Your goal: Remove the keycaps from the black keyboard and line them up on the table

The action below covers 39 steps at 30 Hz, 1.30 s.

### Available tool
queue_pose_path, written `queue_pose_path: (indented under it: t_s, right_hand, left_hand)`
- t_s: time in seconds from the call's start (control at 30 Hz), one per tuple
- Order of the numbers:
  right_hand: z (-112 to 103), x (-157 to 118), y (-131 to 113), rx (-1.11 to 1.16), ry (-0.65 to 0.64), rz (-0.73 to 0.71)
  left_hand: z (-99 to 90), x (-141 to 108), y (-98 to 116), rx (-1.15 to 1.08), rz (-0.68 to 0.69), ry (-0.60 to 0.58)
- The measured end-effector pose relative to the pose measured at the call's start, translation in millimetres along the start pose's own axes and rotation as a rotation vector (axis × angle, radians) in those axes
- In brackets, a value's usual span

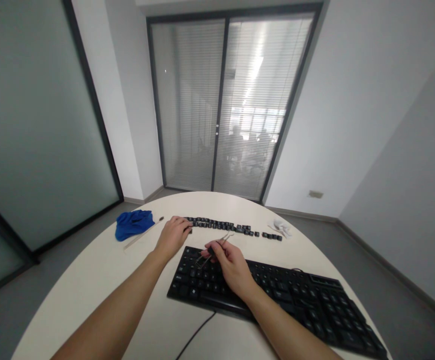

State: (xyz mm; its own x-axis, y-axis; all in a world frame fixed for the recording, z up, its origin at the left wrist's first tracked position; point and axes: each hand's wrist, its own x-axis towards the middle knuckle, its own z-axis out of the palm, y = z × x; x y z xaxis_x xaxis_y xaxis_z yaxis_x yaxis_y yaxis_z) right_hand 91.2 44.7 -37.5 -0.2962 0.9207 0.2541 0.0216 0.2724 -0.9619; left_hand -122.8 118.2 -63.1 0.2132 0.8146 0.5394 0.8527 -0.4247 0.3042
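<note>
pale walls (363,100) and glass panels with blinds (189,100) behind a round cream table (85,285). black plastic full-size keyboard (307,310) lies flat on it, long axis running from near my left wrist out to the right and back toward me.

key relation: thin metal wire tool with a dark middle (211,250) is in my right hand (236,265), right over the keyboard's left part. fingers clamped on the dark middle, wire sticking out both ways. its long axis slants: loop ends down and left toward the keys, other ends up and right toward the loose black keycaps (217,224). can't tell if the loops touch a key.

keycaps sit in uneven rows just past the keyboard's far edge, roughly along it. my left hand (172,235) is at their left end, fingers curled and low, so it's the nearer one to them; right is the one over the board. can't tell if the left fingers are pinching a cap or just resting.

bright blue crumpled cloth (132,225) and thin dark-tipped stick (144,235) left of my left hand. crumpled white tissue (282,228) past the right end of the caps.
</note>
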Motion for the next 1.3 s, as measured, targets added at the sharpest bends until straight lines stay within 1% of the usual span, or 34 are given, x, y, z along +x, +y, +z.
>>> queue_pose_path:
  t_s: [0.1, 0.2, 0.27, 0.33, 0.4, 0.47, 0.53, 0.6, 0.67, 0.9, 1.03, 1.13, 1.23, 1.3]
  right_hand:
    - [-1.4, -0.1, -0.5, -0.013, 0.039, -0.012]
    - [-5.5, -2.8, -5.6, -0.137, 0.077, -0.041]
    - [-9.0, -5.6, -10.0, -0.243, 0.077, -0.061]
    - [-11.7, -8.1, -13.1, -0.324, 0.063, -0.079]
    - [-12.9, -9.8, -14.6, -0.378, 0.04, -0.093]
    - [-12.5, -10.6, -15.0, -0.405, 0.016, -0.102]
    - [-11.5, -10.8, -15.3, -0.42, -0.003, -0.117]
    - [-10.8, -10.4, -16.1, -0.434, -0.014, -0.133]
    - [-10.7, -9.6, -16.9, -0.452, -0.025, -0.139]
    - [-9.0, -6.8, -14.4, -0.496, -0.071, -0.098]
    - [-3.8, -9.5, -14.4, -0.547, -0.103, -0.147]
    - [-2.3, -10.7, -14.6, -0.545, -0.121, -0.17]
    - [-4.2, -9.0, -11.6, -0.469, -0.094, -0.116]
    - [-6.5, -6.3, -7.3, -0.398, -0.064, -0.069]
  left_hand:
    - [-2.2, -1.2, 3.6, -0.011, -0.02, 0.043]
    - [-7.7, -4.7, 11.5, -0.084, -0.023, 0.068]
    - [-11.3, -7.8, 19.3, -0.172, -0.017, 0.058]
    - [-13.2, -10.9, 27.9, -0.267, -0.009, 0.024]
    - [-13.1, -13.7, 35.8, -0.328, 0.021, -0.045]
    - [-11.7, -15.9, 41.5, -0.352, 0.058, -0.129]
    - [-10.1, -17.3, 44.4, -0.35, 0.071, -0.189]
    - [-8.9, -17.8, 45.1, -0.342, 0.061, -0.211]
    - [-8.3, -17.6, 44.6, -0.333, 0.05, -0.207]
    - [-8.5, -16.8, 44.4, -0.32, 0.051, -0.202]
    - [-8.4, -16.3, 44.1, -0.315, 0.045, -0.209]
    - [-10.4, -13.4, 43.9, -0.341, 0.033, -0.263]
    - [-17.4, -8.2, 44.6, -0.387, 0.036, -0.356]
    - [-25.2, -4.5, 46.0, -0.401, 0.053, -0.445]
